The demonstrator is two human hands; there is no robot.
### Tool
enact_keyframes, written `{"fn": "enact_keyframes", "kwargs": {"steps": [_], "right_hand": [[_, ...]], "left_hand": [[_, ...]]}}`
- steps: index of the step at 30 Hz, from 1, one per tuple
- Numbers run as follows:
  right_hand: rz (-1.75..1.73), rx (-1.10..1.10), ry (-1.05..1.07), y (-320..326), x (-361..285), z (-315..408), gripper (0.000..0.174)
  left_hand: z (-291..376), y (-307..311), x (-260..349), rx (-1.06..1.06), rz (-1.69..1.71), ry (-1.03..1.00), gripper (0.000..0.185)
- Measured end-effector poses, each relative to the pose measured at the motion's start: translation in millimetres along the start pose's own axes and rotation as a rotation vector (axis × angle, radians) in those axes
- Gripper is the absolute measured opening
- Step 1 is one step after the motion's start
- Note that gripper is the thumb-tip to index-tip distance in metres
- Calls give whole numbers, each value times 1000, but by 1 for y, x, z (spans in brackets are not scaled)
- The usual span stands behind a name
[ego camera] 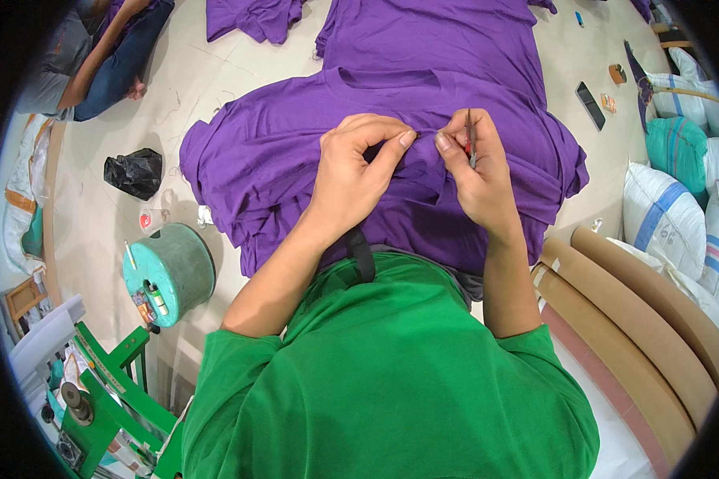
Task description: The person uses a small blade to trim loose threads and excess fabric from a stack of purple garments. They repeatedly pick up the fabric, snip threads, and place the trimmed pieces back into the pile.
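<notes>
A purple T-shirt (257,138) lies spread over my lap and the floor before me, its round neckline facing away. My left hand (356,164) pinches a bit of its cloth between thumb and forefinger. A few centimetres to the right, my right hand (482,170) has thumb and forefinger at the same stretch of cloth. Small thread snips (471,141) with a red part rest in that right hand, blades pointing away from me. More purple cloth (431,36) extends beyond the neckline. The exact spot between my fingertips is too small to make out.
Another person (66,66) sits at the far left. On the left stand a black plastic bag (135,173), a teal drum-shaped stool (186,269) and a green metal frame (126,353). At right are a phone (591,106), stuffed sacks (665,215) and long cardboard tubes (629,317).
</notes>
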State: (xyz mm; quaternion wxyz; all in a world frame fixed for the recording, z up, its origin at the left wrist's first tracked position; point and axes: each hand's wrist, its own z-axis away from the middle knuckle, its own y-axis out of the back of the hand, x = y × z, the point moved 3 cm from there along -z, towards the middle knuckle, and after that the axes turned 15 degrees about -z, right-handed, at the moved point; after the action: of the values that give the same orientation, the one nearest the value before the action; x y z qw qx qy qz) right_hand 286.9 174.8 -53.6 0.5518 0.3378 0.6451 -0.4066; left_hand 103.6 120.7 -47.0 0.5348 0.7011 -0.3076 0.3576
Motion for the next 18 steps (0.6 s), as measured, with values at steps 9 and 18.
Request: {"fn": "enact_keyframes", "kwargs": {"steps": [9,18], "right_hand": [[137,-58,13,-6,-3,5,15],[152,-32,65,6,-1,4,15]], "left_hand": [[1,-5,-8,13,78,7,16],[-6,49,-40,400,561,76,27]]}}
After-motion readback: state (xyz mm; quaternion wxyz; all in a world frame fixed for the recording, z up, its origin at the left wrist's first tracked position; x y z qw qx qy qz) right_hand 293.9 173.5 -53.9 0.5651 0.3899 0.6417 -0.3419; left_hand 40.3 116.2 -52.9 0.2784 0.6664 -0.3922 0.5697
